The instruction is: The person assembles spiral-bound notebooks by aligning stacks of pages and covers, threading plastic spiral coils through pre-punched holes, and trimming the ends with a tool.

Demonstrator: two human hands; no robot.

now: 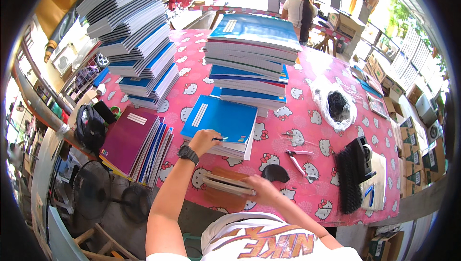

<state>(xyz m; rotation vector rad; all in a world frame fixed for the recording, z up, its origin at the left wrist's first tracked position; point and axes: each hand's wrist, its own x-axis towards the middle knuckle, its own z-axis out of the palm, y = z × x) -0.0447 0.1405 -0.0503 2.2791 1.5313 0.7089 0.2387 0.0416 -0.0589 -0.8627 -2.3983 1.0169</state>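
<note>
1. Left hand (202, 141) pinches the near edge of the blue notebook (218, 118) topping a short stack.
2. Right hand (261, 190) grips a thin brown-covered bundle (225, 183) at the table edge (307, 215).
3. Step judged: collating; next, lift one blue notebook clear.

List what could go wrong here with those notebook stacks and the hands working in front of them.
1. The tall stack of notebooks at the far left leans and fans out unevenly; a bump to the table could topple it.
2. The left hand grips the edge of the blue notebook pile, which is also uneven; pulling there may drag upper copies off.
3. The right hand works close to the pliers; a sweep might knock them off the pink tablecloth.
</note>
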